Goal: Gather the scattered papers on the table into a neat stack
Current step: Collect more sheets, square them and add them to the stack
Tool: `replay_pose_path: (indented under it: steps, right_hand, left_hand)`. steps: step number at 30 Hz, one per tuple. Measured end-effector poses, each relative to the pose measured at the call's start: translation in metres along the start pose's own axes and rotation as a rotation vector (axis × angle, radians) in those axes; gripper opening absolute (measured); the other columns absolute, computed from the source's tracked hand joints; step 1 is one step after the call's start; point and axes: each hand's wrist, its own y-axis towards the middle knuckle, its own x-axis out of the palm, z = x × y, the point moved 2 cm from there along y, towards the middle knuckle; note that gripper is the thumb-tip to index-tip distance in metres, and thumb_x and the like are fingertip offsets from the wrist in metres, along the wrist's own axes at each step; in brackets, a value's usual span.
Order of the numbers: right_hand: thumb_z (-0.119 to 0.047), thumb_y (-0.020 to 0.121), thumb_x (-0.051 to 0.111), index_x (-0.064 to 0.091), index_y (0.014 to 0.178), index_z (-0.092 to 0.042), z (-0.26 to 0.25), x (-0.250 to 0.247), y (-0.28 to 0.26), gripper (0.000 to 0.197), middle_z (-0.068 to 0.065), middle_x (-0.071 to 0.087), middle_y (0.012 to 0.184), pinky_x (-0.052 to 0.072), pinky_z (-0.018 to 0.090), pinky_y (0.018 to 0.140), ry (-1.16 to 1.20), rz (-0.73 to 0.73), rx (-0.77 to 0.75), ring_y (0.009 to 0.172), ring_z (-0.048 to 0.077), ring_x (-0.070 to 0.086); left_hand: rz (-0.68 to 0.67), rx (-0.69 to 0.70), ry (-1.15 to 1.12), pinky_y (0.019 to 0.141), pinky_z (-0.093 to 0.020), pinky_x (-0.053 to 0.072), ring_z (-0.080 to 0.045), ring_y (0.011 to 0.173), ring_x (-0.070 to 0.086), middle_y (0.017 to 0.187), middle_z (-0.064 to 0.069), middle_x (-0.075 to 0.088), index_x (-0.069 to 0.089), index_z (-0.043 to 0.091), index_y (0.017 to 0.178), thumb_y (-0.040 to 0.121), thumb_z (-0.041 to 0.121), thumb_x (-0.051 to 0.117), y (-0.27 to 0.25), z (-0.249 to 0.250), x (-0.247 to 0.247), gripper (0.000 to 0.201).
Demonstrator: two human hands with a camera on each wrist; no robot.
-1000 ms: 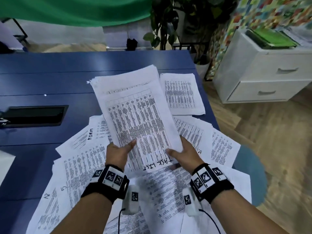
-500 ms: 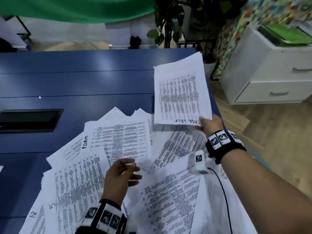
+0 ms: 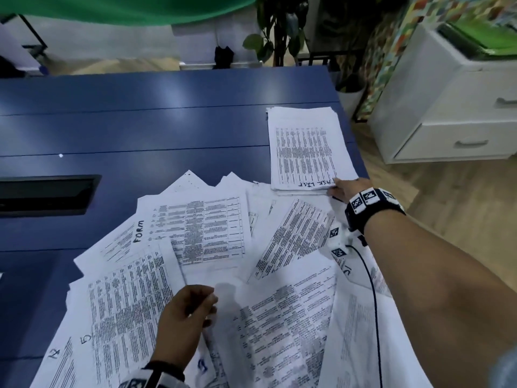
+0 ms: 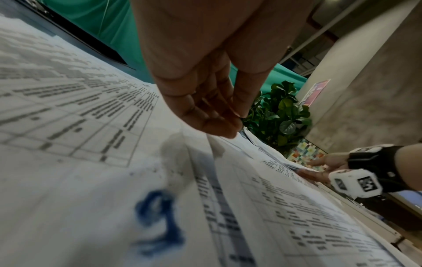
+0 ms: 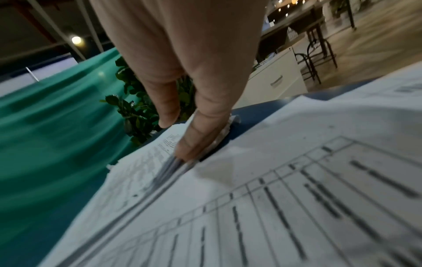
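Blue table (image 3: 167, 121) bearing one gathered stack (image 3: 306, 147) of white sheets printed with dense black tables, lying flat at the far right edge, long axis running away from the viewer, handwritten heading nearest. Right hand (image 3: 342, 189) pinches the stack's near corner, thumb on top. Scattered papers (image 3: 212, 228), too overlapped to count, fan across the near side. Left hand (image 3: 186, 317) hovers over them, fingers loosely curled, holding nothing.

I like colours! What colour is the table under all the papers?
Dark blue. The table shows best in the head view, beyond the papers.
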Motion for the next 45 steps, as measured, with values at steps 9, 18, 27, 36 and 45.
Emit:
replay_pose_path:
  steps: [9, 18, 27, 36, 45]
  right_hand:
    - [-0.021, 0.086, 0.067, 0.060, 0.113, -0.016, 0.071, -0.039, -0.141, 0.029, 0.008, 0.055, 0.115, 0.039, 0.023, 0.083, -0.903, -0.146, -0.504, 0.103, 0.023, 0.057]
    - [-0.050, 0.075, 0.070, 0.043, 0.130, -0.028, 0.160, -0.145, -0.225, 0.066, 0.008, 0.039, 0.136, 0.040, 0.053, 0.098, -1.054, 0.326, -0.157, 0.125, 0.035, 0.038]
    - [-0.054, 0.062, 0.079, 0.032, 0.135, -0.020, 0.193, -0.162, -0.247, 0.094, 0.015, 0.025, 0.140, 0.038, 0.052, 0.098, -0.949, 0.373, -0.039, 0.126, 0.041, 0.033]
    - [-0.080, 0.068, 0.052, 0.015, 0.144, -0.043, 0.204, -0.125, -0.271, 0.091, 0.002, -0.002, 0.158, 0.022, 0.069, 0.104, -1.133, 0.098, 0.021, 0.140, 0.048, 0.002]
    - [-0.068, 0.070, 0.063, 0.031, 0.139, -0.042, 0.200, -0.090, -0.285, 0.080, -0.001, 0.007, 0.155, 0.036, 0.058, 0.102, -1.094, -0.086, -0.180, 0.137, 0.033, 0.015]
  left_hand:
    - [-0.115, 0.277, 0.620, 0.092, -0.039, 0.049, -0.022, 0.108, 0.055, 0.120, -0.002, 0.059, 0.055, 0.024, 0.124, 0.081, 0.025, 0.071, 0.003, 0.008, 0.022, 0.045]
    - [-0.241, 0.277, 1.111, 0.093, -0.047, 0.047, -0.030, 0.119, 0.048, 0.132, -0.005, 0.041, 0.034, 0.028, 0.140, 0.077, 0.060, 0.064, -0.008, 0.007, 0.047, 0.077]
    - [-0.338, 0.235, 1.129, 0.086, -0.035, 0.046, -0.030, 0.103, 0.061, 0.097, -0.005, 0.060, 0.056, 0.019, 0.099, 0.093, 0.044, 0.049, -0.038, 0.000, 0.033, 0.027]
    - [-0.624, 0.170, 0.867, 0.087, -0.024, 0.036, -0.024, 0.119, 0.054, 0.130, -0.004, 0.056, 0.042, 0.014, 0.136, 0.092, 0.049, 0.052, -0.083, -0.015, 0.054, 0.057]
    - [-0.565, 0.104, 0.429, 0.087, -0.026, 0.044, -0.013, 0.110, 0.058, 0.122, 0.006, 0.062, 0.052, 0.022, 0.130, 0.077, 0.028, 0.077, -0.100, -0.021, 0.066, 0.059]
